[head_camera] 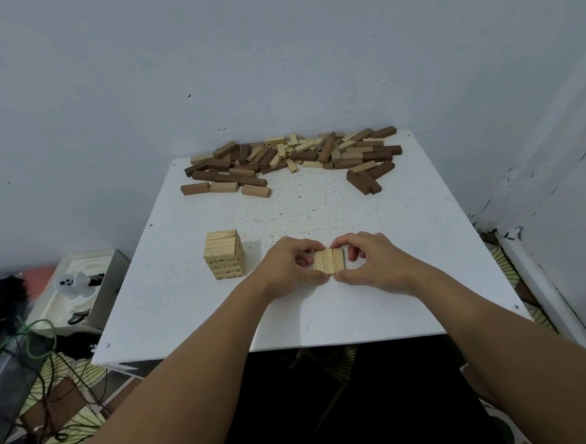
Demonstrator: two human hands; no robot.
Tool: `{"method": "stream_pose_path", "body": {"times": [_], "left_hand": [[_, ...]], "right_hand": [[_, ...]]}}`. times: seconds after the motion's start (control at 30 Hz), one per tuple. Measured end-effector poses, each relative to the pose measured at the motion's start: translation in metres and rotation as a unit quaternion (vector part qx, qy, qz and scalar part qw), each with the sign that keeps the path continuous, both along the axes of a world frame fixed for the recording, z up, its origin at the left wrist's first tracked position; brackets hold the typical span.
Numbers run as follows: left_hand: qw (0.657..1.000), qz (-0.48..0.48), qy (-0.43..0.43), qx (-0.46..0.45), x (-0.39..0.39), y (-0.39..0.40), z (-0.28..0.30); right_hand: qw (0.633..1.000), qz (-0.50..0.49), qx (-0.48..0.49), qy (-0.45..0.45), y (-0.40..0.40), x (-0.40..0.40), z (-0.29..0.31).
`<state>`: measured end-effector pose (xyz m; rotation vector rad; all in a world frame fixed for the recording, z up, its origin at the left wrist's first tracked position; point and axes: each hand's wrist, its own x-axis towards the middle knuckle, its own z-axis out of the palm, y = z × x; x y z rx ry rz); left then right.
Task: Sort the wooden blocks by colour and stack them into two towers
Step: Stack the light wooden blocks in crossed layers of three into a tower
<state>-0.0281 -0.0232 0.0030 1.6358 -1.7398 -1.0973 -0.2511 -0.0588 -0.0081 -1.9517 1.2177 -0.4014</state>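
Three light wooden blocks [329, 261] lie side by side as one flat row near the front middle of the white table [187, 303]. My left hand [287, 268] pinches the row from its left side and my right hand [373, 263] pinches it from the right, thumbs at the near end and fingers over the far end. To the left stands a tower of light blocks [224, 255], several layers high, apart from my hands. A mixed pile of dark and light blocks [291, 158] is spread along the far edge of the table.
A small group of dark blocks [366, 180] lies at the pile's right front. The table stands in a corner against the wall. Left of it, lower down, sit a white box with a plastic item [79, 286] and green cables [35, 344].
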Motion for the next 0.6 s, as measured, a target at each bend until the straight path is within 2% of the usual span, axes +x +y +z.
{"method": "stream_pose_path", "body": {"times": [0.27, 0.6], "left_hand": [[1.0, 0.018, -0.009, 0.024, 0.0005, 0.0006, 0.0047], [0.999, 0.013, -0.001, 0.033, 0.0003, 0.0008, 0.0052]], "right_hand": [[0.999, -0.027, 0.024, -0.025, 0.0025, 0.0006, 0.0036], [0.999, -0.023, 0.008, -0.029, 0.0022, 0.0009, 0.0022]]}}
